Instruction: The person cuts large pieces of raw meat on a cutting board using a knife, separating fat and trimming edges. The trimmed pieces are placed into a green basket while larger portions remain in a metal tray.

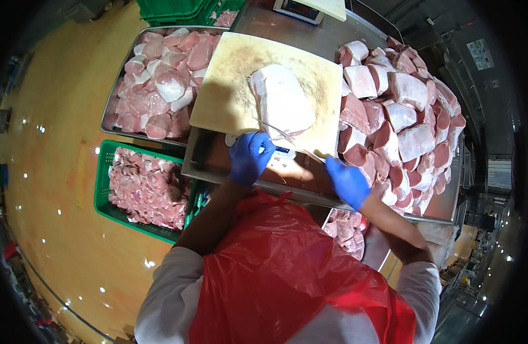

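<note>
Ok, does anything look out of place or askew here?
The cutting board sits askew, its near edge overhanging the steel table, and the meat pile on the right spills to the table's rim. Nothing looks damaged.

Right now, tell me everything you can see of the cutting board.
The cutting board is a pale cream rectangle, plastic by its look, stained brownish in the middle. It lies flat, slightly turned, on the steel table, its left edge overlapping a tray of meat. One large pale meat slab rests on it.

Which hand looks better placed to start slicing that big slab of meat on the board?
Probably the right hand: it grips the knife, blade already at the slab. The left hand rests at the board's near edge.
</note>
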A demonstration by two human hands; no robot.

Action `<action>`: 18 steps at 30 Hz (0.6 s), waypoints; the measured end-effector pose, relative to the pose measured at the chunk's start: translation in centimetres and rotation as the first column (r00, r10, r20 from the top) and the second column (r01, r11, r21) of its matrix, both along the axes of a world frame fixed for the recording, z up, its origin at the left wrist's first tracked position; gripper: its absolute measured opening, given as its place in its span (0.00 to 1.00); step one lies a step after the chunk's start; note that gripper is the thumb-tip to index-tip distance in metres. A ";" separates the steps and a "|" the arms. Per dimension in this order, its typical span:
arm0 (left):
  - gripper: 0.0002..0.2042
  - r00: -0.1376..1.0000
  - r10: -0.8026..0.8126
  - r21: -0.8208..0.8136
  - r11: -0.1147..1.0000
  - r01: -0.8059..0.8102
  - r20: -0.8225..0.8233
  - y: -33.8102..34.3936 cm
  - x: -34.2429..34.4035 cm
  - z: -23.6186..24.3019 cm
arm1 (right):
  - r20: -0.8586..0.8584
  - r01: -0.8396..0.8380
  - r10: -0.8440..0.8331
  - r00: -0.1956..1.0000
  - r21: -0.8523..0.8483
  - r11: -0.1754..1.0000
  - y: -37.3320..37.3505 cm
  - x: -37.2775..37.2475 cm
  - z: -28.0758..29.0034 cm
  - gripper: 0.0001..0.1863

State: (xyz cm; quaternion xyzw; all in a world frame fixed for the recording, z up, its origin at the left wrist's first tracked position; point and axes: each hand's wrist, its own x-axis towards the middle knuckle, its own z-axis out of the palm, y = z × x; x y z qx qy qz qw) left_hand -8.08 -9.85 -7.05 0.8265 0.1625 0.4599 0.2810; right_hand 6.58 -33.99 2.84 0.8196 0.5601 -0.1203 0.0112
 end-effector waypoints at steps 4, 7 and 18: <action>0.12 0.989 0.076 -0.023 0.997 -0.079 -0.127 1.1 -1.0 -0.3 | 0.207 -0.013 0.067 0.976 -0.255 0.967 -4.0 0.5 6.1 0.10; 0.14 0.982 0.102 -0.053 0.992 -0.112 -0.161 1.4 -1.2 -0.1 | 0.170 -0.009 0.030 0.985 -0.123 0.992 -4.7 0.3 7.4 0.10; 0.15 0.966 0.129 -0.219 0.959 -0.179 -0.225 -0.4 0.7 2.3 | -0.053 0.156 -0.147 0.988 0.323 0.933 12.3 -4.8 1.8 0.13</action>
